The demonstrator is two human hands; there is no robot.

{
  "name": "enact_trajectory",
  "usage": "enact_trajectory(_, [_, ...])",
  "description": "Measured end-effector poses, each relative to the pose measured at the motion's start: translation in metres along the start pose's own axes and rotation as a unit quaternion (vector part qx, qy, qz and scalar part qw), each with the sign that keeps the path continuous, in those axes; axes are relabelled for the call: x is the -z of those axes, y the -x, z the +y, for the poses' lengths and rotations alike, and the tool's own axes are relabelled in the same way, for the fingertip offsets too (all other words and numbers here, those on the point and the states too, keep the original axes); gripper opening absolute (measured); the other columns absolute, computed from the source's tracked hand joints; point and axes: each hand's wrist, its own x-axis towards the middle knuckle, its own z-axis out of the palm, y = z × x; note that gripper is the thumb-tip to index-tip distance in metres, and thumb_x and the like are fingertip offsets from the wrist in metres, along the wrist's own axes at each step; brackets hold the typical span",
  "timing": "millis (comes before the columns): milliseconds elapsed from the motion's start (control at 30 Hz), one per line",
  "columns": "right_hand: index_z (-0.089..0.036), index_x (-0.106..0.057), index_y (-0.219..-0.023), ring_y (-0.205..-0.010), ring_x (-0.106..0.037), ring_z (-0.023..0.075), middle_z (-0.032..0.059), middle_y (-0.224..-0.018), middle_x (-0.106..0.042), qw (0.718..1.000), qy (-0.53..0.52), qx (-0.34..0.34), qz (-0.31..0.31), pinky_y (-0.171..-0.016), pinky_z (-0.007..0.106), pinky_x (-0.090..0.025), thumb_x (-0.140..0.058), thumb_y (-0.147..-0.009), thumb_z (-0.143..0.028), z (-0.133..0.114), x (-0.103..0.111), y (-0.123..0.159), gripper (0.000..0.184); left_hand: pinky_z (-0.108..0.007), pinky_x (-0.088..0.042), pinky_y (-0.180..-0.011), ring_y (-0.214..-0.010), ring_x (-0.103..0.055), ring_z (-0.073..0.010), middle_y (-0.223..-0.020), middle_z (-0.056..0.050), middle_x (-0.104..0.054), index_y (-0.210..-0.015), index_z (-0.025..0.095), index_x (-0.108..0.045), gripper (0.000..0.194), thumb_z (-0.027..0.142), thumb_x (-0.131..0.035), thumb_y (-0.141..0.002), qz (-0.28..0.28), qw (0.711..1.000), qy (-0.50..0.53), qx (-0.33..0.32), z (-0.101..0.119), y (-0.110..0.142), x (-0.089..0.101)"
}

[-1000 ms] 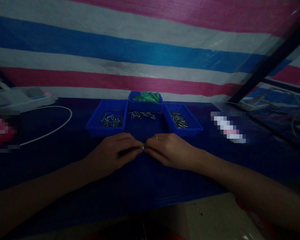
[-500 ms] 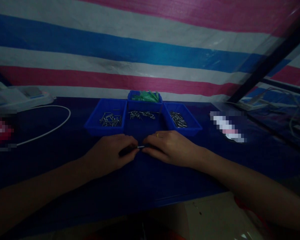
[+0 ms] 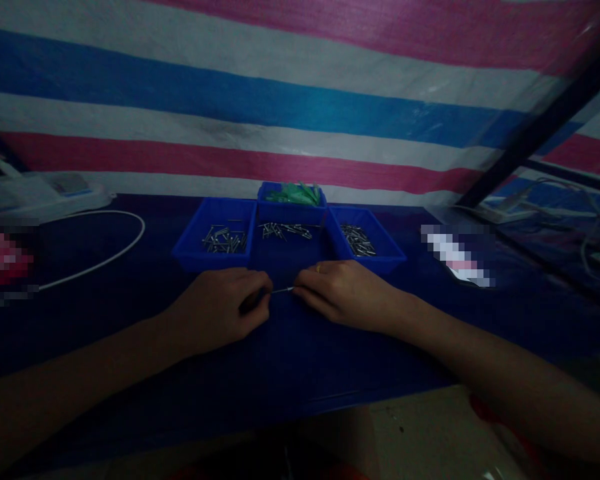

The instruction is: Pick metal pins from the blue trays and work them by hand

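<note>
A thin, silvery metal pin (image 3: 282, 290) stretches across the small gap between my hands, low over the blue table. My left hand (image 3: 224, 301) pinches its left end between thumb and fingers. At its right end, the closed fingertips of my right hand (image 3: 337, 290) grip it; a ring sits on one finger. The fingers hide both ends of the pin. Just beyond my hands, a left blue tray (image 3: 187, 247) and a right blue tray (image 3: 393, 250) hold many small metal pins. More loose pins (image 3: 285, 231) lie on the table between these trays.
A third blue tray (image 3: 293, 213) with green plastic packets (image 3: 295, 194) stands at the back. On the left are a white device (image 3: 55, 193) and a looping white cable (image 3: 143, 230). A blurred-out flat object (image 3: 455, 257) lies right. Striped sheeting (image 3: 280, 100) hangs behind the table.
My hands have drawn apart, from nearly touching to a small gap. More of the thin pin now shows between the fingertips. The trays have stayed in place.
</note>
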Motion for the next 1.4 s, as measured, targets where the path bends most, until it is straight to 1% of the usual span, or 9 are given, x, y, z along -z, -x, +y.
enact_trajectory(200, [-0.015,-0.052,-0.081,-0.058,-0.047,0.0092,0.0003,-0.067,-0.053,1.0,0.0,-0.004,0.008,-0.056,0.023,-0.031,-0.037,-0.091,-0.026,0.001,0.0,0.001,0.021,-0.023,-0.038,-0.059,-0.061,-0.054,-0.0109,-0.068,0.002,-0.059,-0.086,0.018,-0.058,0.017,0.023,-0.043,-0.079,0.001,1.0,0.01,0.021,0.0,0.0,0.001])
enact_trajectory(467, [-0.015,-0.052,-0.081,-0.057,-0.047,0.0091,0.0004,-0.067,-0.053,1.0,0.003,-0.004,0.009,-0.055,0.023,-0.03,-0.036,-0.091,-0.026,-0.002,0.0,0.001,0.022,-0.022,-0.039,-0.058,-0.06,-0.054,-0.0108,-0.07,0.001,-0.06,-0.087,0.018,-0.059,0.02,0.027,-0.043,-0.08,0.002,0.998,0.047,0.052,-0.001,-0.003,0.004])
enact_trajectory(600, [-0.014,-0.053,-0.081,-0.057,-0.048,0.0093,0.0005,-0.067,-0.054,1.0,0.005,-0.001,-0.003,-0.055,0.023,-0.031,-0.036,-0.091,-0.026,-0.002,0.0,0.001,0.022,-0.021,-0.039,-0.054,-0.058,-0.054,-0.011,-0.069,0.001,-0.062,-0.088,0.017,-0.059,0.023,0.03,-0.041,-0.082,0.001,0.993,0.098,0.07,0.002,-0.004,0.008])
enact_trajectory(700, [-0.014,-0.053,-0.083,-0.058,-0.048,0.0094,0.0005,-0.067,-0.054,1.0,0.006,0.0,-0.003,-0.055,0.023,-0.031,-0.036,-0.091,-0.026,-0.002,-0.001,0.001,0.022,-0.021,-0.04,-0.055,-0.061,-0.056,-0.0119,-0.071,0.001,-0.063,-0.088,0.017,-0.059,0.024,0.032,-0.041,-0.083,-0.005,0.988,0.135,0.077,0.003,-0.003,0.011])
enact_trajectory(867, [-0.014,-0.054,-0.083,-0.058,-0.048,0.0093,0.0006,-0.066,-0.054,1.0,0.005,0.004,-0.003,-0.055,0.023,-0.031,-0.036,-0.091,-0.026,-0.002,0.0,0.001,0.023,-0.021,-0.041,-0.058,-0.064,-0.056,-0.0119,-0.073,0.001,-0.063,-0.088,0.017,-0.059,0.024,0.032,-0.041,-0.084,-0.014,0.986,0.157,0.06,0.001,-0.002,0.011])
enact_trajectory(1100, [-0.014,-0.054,-0.084,-0.06,-0.049,0.01,0.0016,-0.069,-0.056,1.0,-0.001,0.006,-0.012,-0.056,0.023,-0.032,-0.039,-0.09,-0.026,-0.003,0.001,0.001,0.02,-0.019,-0.038,-0.054,-0.054,-0.051,-0.0087,-0.061,0.004,-0.055,-0.084,0.016,-0.057,0.024,0.03,-0.038,-0.087,-0.047,0.98,0.193,0.032,0.005,-0.003,0.014])
enact_trajectory(1200, [-0.015,-0.053,-0.082,-0.059,-0.049,0.0098,0.001,-0.067,-0.055,1.0,0.0,0.008,-0.011,-0.056,0.023,-0.031,-0.039,-0.09,-0.027,-0.004,0.002,0.001,0.02,-0.019,-0.037,-0.053,-0.053,-0.05,-0.0079,-0.061,0.005,-0.054,-0.082,0.017,-0.056,0.023,0.029,-0.037,-0.087,-0.049,0.979,0.199,0.022,0.005,-0.002,0.015])
enact_trajectory(1400, [-0.015,-0.052,-0.079,-0.06,-0.049,0.0103,0.0004,-0.066,-0.054,1.0,0.004,0.02,-0.01,-0.056,0.023,-0.032,-0.04,-0.089,-0.029,-0.003,0.003,0.002,0.02,-0.017,-0.037,-0.054,-0.055,-0.051,-0.0068,-0.065,0.004,-0.055,-0.082,0.016,-0.056,0.021,0.025,-0.037,-0.086,-0.071,0.979,0.19,-0.011,0.002,0.0,0.014])
